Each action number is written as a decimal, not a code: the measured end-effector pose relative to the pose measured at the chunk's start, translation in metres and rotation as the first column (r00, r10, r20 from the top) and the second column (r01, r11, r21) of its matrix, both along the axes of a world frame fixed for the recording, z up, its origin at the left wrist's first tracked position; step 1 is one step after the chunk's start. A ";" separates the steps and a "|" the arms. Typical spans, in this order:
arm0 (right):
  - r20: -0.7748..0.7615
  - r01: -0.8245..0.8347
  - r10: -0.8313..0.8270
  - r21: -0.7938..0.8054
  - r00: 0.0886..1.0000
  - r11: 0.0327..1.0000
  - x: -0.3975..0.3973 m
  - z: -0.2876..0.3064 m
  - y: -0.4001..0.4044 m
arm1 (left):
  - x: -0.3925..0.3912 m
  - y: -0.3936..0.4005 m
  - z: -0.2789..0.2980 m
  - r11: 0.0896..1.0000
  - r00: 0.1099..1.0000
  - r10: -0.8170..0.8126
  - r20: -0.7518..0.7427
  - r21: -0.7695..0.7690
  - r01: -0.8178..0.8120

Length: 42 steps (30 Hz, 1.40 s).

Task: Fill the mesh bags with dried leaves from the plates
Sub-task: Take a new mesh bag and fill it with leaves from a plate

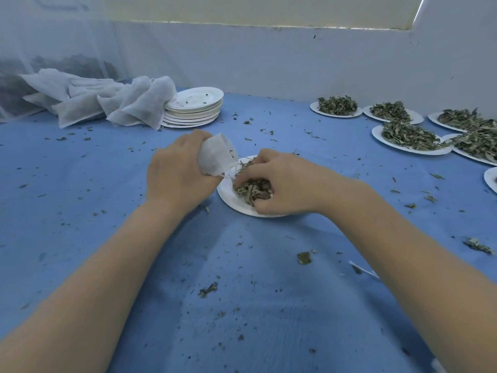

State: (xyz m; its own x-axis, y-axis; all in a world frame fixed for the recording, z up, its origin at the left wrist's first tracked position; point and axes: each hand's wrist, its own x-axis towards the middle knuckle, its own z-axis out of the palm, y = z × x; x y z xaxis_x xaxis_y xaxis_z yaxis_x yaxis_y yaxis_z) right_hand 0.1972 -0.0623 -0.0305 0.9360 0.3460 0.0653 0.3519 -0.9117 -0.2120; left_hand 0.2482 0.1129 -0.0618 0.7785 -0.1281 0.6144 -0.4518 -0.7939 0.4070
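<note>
Both forearms come in from the bottom edge over the blue cloth point(107, 170), which is littered with leaf crumbs. My left hand point(178, 173) grips a small white mesh bag point(216, 154), fingers curled round its lower part, its top tilted right toward the plate point(228, 196). Bag's lower edge sits just above the plate's left rim, right beside the leaf pile. My right hand point(285, 181) is on that plate, fingers curled down into the dried leaves point(251, 188), pinching a clump; fingertips are buried in the pile so I can't see how much is held. The two hands are close, bag between them and slightly further from me than the pile.

Outward from there: back left, a stack of empty plates point(195, 107) with a few crumbs on the top one. Touching its left side, a heap of spare mesh bags point(107, 100) lies crumpled, reaching toward the sheer netting point(53, 49) at the left edge. Far right, several filled plates point(411, 137) sit in a cluster, each heaped with green dried leaves, some rims overlapping. One more plate edge point(490, 179) shows at the right border, contents cut off. A white wall point(269, 57) runs behind the whole surface.
</note>
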 end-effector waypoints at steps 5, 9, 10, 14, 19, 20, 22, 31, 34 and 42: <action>0.035 -0.003 0.006 -0.075 0.999 0.997 0.005 -0.006 0.004 | -0.002 -0.002 0.000 0.999 1.000 -0.019 -0.005 0.040 0.019; 0.000 0.053 -0.053 0.165 0.999 0.985 0.004 0.001 -0.005 | -0.001 -0.001 -0.001 0.999 1.000 -0.008 -0.028 0.046 0.010; -0.013 0.075 -0.075 0.280 0.997 0.957 0.004 0.005 -0.010 | -0.001 -0.001 -0.001 0.999 1.000 -0.005 -0.030 0.045 0.006; 0.017 0.102 -0.129 0.522 0.991 0.847 0.003 0.019 -0.025 | -0.002 -0.001 -0.002 0.998 1.000 -0.009 -0.017 0.060 0.010; -0.033 0.092 -0.093 0.643 0.995 0.760 0.003 0.019 -0.023 | -0.004 -0.005 -0.003 0.993 0.998 -0.053 0.030 0.108 0.050; -0.043 0.086 -0.076 0.650 0.996 0.755 0.004 0.017 -0.023 | -0.005 -0.006 -0.003 0.992 0.998 -0.057 0.034 0.113 0.053; -0.058 0.073 -0.046 0.647 0.997 0.759 0.005 0.015 -0.023 | -0.006 -0.006 -0.002 0.993 0.998 -0.061 0.033 0.102 0.058; -0.006 0.025 -0.026 0.546 1.000 0.838 0.002 0.012 -0.011 | -0.012 -0.013 0.001 0.981 0.982 -0.186 0.036 0.062 0.184; 0.077 0.007 -0.057 0.535 0.995 0.845 0.001 0.012 -0.002 | -0.015 -0.016 0.001 0.972 0.975 -0.209 0.081 0.128 0.197; 0.261 -0.002 -0.201 0.615 0.944 0.788 -0.004 -0.001 0.020 | -0.024 -0.025 0.003 0.976 0.959 -0.215 0.185 0.084 0.203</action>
State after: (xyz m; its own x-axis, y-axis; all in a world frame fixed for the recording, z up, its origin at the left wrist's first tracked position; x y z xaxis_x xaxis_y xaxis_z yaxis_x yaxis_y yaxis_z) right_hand 0.1934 -0.0420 -0.0314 0.8612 0.0464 0.5061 0.4042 -0.6662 -0.6267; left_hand 0.2238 0.0874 -0.0586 0.5989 -0.3188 0.7346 -0.6747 -0.6950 0.2485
